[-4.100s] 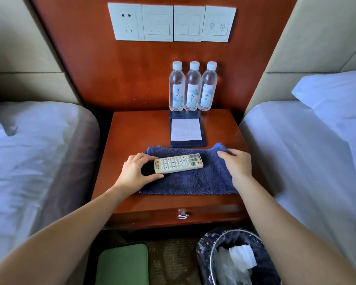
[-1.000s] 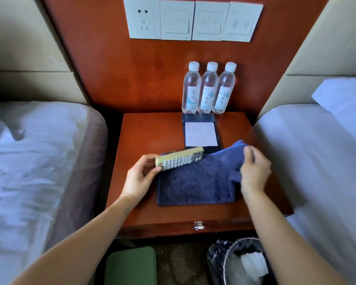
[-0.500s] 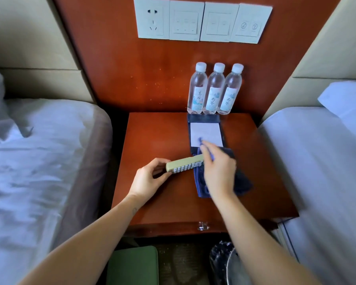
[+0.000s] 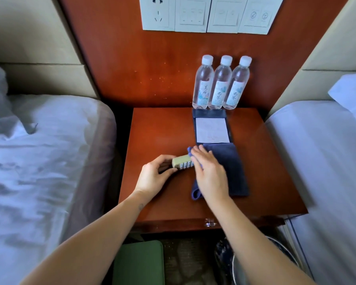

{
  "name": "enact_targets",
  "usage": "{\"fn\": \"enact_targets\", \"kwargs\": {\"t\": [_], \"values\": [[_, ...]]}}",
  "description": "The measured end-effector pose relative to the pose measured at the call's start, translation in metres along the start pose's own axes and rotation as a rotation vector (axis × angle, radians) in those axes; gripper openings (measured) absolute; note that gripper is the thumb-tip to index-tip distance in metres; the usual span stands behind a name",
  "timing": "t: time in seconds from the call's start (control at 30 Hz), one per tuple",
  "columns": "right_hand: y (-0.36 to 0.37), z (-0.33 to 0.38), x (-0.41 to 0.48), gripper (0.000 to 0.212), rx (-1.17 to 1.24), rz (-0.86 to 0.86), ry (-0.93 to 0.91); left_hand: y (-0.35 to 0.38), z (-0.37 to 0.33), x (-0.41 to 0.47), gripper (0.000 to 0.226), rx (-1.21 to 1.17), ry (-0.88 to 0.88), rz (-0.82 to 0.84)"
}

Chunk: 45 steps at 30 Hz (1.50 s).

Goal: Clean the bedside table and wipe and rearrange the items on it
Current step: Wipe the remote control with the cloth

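On the wooden bedside table (image 4: 158,130) my left hand (image 4: 154,174) grips the left end of a cream remote control (image 4: 182,161), tilted on its edge. My right hand (image 4: 209,171) presses a fold of the dark blue cloth (image 4: 232,167) flat over the remote's right part, which is hidden under it. The rest of the cloth lies folded to the right of my hand. A dark notepad holder with white paper (image 4: 212,129) lies just behind the cloth. Three water bottles (image 4: 221,83) stand in a row at the back.
White beds flank the table, one at left (image 4: 39,161) and one at right (image 4: 327,161). A wall panel of a socket and switches (image 4: 203,15) hangs above. Below the table front sit a green box (image 4: 138,262) and a lined bin (image 4: 245,264).
The cloth lay spread under the remote; my left hand lifted the remote on edge, and my right hand folded the cloth leftward over it. My view has moved closer.
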State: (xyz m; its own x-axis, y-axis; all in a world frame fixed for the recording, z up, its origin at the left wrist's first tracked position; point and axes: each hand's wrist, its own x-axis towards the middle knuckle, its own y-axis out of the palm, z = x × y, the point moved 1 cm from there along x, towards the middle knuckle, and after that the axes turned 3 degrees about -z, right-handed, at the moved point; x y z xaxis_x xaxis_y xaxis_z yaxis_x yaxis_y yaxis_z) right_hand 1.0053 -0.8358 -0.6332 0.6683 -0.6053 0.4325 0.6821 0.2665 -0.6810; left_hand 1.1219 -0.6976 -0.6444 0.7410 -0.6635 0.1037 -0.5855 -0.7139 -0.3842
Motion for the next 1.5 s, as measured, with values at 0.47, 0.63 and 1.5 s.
{"fn": "enact_targets", "kwargs": {"t": [0.47,0.63,1.5], "values": [[-0.006,-0.002,-0.009,0.016,-0.097,-0.071,0.036,0.004,0.000,-0.004,0.039,0.045,0.102,-0.005],[0.009,0.008,-0.012,0.022,-0.094,-0.014,-0.068,0.002,-0.002,-0.003,0.050,0.155,0.199,0.037],[-0.024,-0.014,-0.003,0.043,-0.226,0.217,-0.026,0.007,0.005,0.000,0.062,0.367,0.096,0.079]]}}
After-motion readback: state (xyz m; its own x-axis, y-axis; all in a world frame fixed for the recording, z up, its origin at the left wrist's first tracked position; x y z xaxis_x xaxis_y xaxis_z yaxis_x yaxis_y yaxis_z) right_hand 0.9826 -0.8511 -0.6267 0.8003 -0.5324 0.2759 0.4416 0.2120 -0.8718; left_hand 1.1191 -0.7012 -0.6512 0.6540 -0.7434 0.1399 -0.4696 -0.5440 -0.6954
